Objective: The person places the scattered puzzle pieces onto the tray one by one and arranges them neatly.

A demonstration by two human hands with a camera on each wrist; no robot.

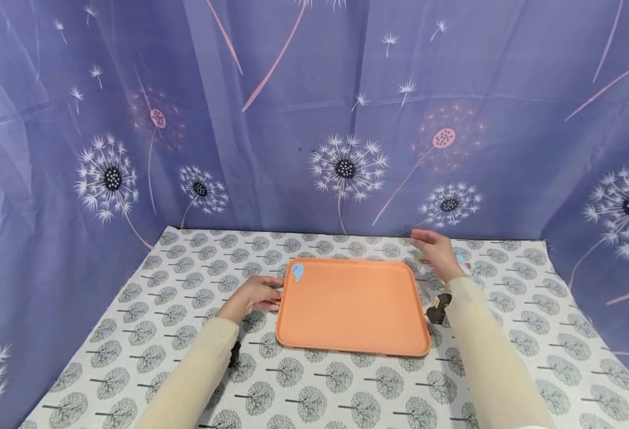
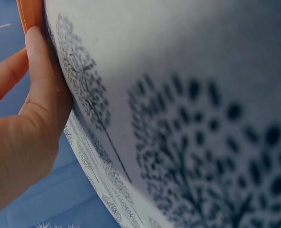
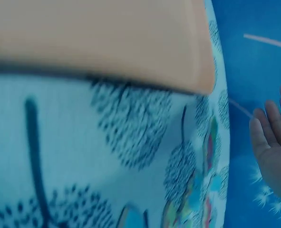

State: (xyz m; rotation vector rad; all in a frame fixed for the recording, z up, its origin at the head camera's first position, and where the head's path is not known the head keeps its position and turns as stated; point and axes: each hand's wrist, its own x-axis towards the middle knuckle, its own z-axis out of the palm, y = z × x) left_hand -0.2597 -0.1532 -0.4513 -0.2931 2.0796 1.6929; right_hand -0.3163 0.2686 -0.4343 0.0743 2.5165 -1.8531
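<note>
An orange rectangular tray (image 1: 354, 307) lies on the table, with a light blue piece (image 1: 298, 271) at its far left corner. My left hand (image 1: 261, 293) rests beside the tray's left side, fingers extended to its rim. The left wrist view shows a fingertip against the orange edge (image 2: 31, 16). Past the tray's far right corner, my right hand (image 1: 436, 253) is raised with fingers loosely extended and holds nothing. Small colourful flat pieces (image 3: 190, 197) lie on the cloth near it, partly hidden by the hand and sleeve in the head view.
A white cloth with a grey tree print (image 1: 175, 336) covers the table. Purple curtains with dandelions (image 1: 271, 149) hang behind and at both sides. A dark band with a small device (image 1: 439, 308) sits at the right wrist, near the tray's right edge.
</note>
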